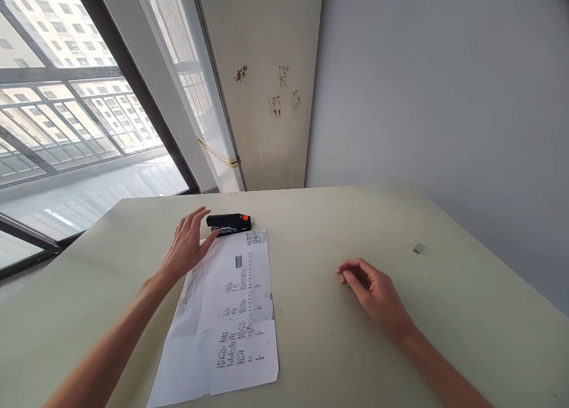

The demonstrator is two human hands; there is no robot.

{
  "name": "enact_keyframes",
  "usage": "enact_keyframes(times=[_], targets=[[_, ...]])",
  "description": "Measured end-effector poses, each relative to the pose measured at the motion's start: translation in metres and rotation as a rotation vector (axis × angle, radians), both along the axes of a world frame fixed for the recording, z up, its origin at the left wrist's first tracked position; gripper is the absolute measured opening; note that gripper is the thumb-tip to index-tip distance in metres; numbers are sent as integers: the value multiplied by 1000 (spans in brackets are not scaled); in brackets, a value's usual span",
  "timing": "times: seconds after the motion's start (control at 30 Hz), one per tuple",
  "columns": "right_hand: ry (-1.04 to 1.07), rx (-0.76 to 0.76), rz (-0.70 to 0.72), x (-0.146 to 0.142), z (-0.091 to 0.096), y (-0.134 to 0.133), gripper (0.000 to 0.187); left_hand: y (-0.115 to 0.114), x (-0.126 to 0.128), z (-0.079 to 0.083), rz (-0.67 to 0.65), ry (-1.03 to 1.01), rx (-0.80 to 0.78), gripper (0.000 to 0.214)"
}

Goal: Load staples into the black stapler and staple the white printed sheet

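A black stapler (229, 223) with an orange end lies on the pale green table (338, 218), just beyond a printed sheet of paper (231, 319). A small strip of staples (239, 261) rests on the upper part of the sheet. My left hand (189, 245) hovers open at the paper's top left corner, fingertips close to the stapler's left end. My right hand (373, 292) rests on the bare table to the right of the paper, fingers loosely curled, holding nothing that shows.
A second small strip of staples (418, 248) lies alone near the table's right side. A large window (66, 99) is at the left, a stained wall panel (267, 82) behind the table and a grey wall (444, 88) at the right.
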State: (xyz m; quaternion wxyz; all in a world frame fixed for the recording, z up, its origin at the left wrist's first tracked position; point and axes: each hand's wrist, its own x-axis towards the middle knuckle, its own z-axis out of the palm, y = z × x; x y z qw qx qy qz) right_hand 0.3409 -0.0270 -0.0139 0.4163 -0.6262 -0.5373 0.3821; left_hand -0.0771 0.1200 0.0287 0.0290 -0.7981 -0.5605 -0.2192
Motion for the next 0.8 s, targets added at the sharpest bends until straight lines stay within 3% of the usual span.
enact_keyframes(times=[0.17,0.33,0.6,0.8], targets=[[29,15,13,0,-3,2,33,40,2,11,-81,119,-145,63],[41,44,29,1,-4,3,29,52,6,16,-80,129,-186,58],[39,40,43,1,-4,4,28,18,41,34,-27,52,-107,57],[57,45,26,3,-8,4,31,-27,103,48,-253,29,-130,43]])
